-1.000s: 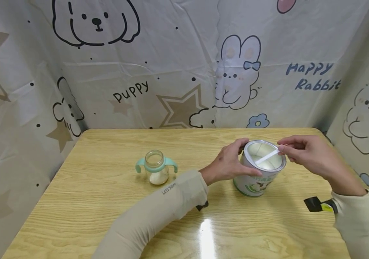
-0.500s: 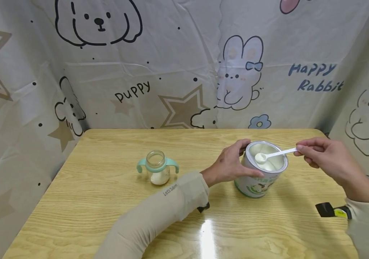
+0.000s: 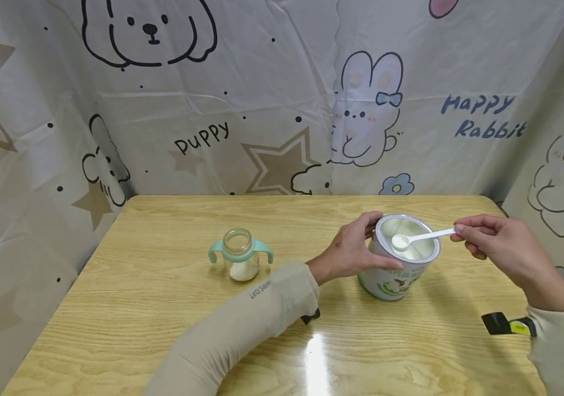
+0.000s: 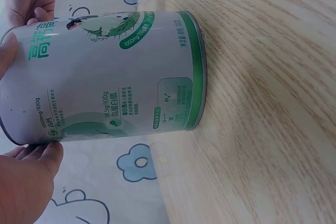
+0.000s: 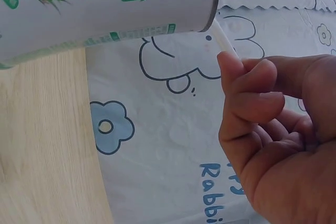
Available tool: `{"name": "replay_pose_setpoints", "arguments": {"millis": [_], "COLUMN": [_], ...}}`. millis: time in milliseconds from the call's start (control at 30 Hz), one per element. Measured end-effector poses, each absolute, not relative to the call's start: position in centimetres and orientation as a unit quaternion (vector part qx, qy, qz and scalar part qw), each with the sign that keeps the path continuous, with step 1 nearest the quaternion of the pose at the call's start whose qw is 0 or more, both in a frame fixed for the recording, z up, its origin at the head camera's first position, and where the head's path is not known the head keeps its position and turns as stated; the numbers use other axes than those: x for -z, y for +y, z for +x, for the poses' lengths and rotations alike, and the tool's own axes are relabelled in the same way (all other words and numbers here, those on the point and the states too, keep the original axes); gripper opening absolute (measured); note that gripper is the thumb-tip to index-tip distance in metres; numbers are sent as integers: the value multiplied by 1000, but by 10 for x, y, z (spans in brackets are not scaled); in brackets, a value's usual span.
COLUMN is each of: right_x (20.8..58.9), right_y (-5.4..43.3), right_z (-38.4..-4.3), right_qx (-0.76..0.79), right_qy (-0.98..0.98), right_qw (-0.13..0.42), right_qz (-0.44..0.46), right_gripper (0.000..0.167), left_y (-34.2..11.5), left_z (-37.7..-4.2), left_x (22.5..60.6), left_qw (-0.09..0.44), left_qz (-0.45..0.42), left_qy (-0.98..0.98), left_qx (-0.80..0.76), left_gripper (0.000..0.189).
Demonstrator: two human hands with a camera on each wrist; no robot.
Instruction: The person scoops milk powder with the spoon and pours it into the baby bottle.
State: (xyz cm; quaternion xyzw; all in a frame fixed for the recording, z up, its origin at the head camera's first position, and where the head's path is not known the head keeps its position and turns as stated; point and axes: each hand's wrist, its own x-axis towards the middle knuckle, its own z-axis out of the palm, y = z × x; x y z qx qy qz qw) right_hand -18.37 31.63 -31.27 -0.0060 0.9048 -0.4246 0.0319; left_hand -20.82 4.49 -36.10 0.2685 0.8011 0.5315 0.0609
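Note:
A white and green milk powder can [image 3: 396,283] with its top uncovered stands toward the right of the table. My left hand [image 3: 348,250] grips the can near its rim, thumb across the front and fingers round the far side. Between thumb and fingertips, my right hand [image 3: 502,247] pinches the handle end of a white measuring scoop [image 3: 430,235]. The scoop's bowl, with pale powder in it, shows over the can's mouth. In the right wrist view, the scoop's handle [image 5: 224,38] sticks out past the can's rim, and its bowl is hidden behind the can.
To the left stands a clear baby bottle [image 3: 242,269] without a lid, with mint-green side handles and pale powder inside. The wooden table [image 3: 163,330] ends at a printed cloth backdrop [image 3: 262,71] behind and at both sides.
The scoop's bowl has come up from inside the can, bearing powder, as my right hand moved to the right. During the last half second almost nothing has moved; my left hand stays on the can.

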Motion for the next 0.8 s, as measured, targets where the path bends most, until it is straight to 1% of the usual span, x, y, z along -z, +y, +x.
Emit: {"name": "replay_pose_setpoints", "arguments": {"millis": [200, 467, 700, 800], "right_x": [313, 309, 304, 301], "right_y": [316, 319, 315, 312], "right_z": [-186, -189, -191, -192], "right_qx": [437, 480, 487, 495], "right_qy": [899, 877, 873, 869], "right_qw": [27, 19, 6, 7], "right_qz": [-13, -17, -19, -19], "right_gripper": [37, 23, 22, 18], "left_y": [44, 41, 29, 22], "left_z": [-209, -208, -208, -209], "left_x": [362, 360, 354, 352], "left_qw": [58, 63, 77, 80], "left_qz": [274, 279, 268, 262], "left_qy": [798, 795, 790, 784], "left_qx": [-534, -535, -545, -556], "left_gripper": [94, 95, 98, 96]}}
